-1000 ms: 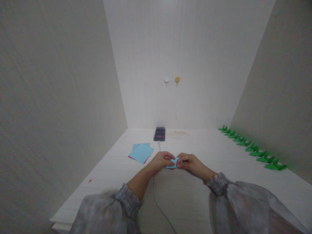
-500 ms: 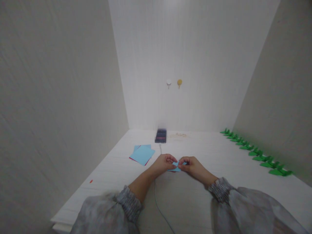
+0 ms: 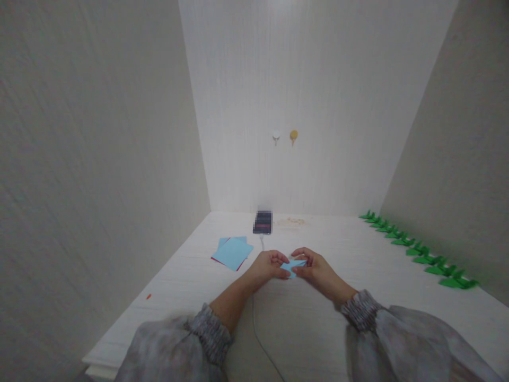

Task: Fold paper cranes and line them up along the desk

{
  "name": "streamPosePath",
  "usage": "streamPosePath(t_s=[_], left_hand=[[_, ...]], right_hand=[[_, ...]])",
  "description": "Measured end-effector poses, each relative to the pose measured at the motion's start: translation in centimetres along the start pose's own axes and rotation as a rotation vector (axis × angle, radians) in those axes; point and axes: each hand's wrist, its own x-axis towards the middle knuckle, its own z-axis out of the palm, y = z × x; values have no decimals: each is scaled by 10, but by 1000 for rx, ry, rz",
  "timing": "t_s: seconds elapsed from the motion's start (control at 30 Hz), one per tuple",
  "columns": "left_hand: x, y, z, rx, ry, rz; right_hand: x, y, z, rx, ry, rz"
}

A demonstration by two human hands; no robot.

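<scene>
A small folded piece of light blue paper (image 3: pixel 293 266) is held between my two hands, just above the white table. My left hand (image 3: pixel 271 266) pinches its left side, fingers behind and thumb in front. On the right side, my right hand (image 3: pixel 310 265) grips the paper with thumb and fingers curved round it. The folds under my fingertips are partly hidden. To the left of my left hand lie light blue paper sheets (image 3: pixel 234 251) with red edges showing underneath.
A dark phone-like device (image 3: pixel 263 223) with a white cable (image 3: pixel 260 339) lies at the back of the table (image 3: pixel 178 307). Several folded green paper figures (image 3: pixel 421 255) stand in a row along the right. A small orange scrap (image 3: pixel 148 296) lies left. Two hooks (image 3: pixel 293 136) are on the back wall.
The blue paper has turned between my hands and now shows a pointed flap toward the right. My right hand's fingers have spread a little apart; my left hand has barely moved.
</scene>
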Motion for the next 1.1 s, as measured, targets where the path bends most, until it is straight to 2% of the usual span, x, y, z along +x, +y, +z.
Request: streamPosePath(t_s=[0.2,0.47,0.63,0.77,0.93,1.1], left_hand=[[0,0,0,-40,-6,-10],[1,-1,-1,-57,0,-34],[0,3,1,-49,41,-59],[0,5,2,-47,70,-46],[0,6,0,-14,85,-49],[0,5,-1,16,67,-28]], right_hand=[[1,2,0,26,15,16],[1,2,-1,-54,32,21],[2,-1,0,-54,10,17],[2,-5,2,-77,11,-66],[3,-7,0,-293,-42,-277],[0,-10,1,-410,-78,-295]])
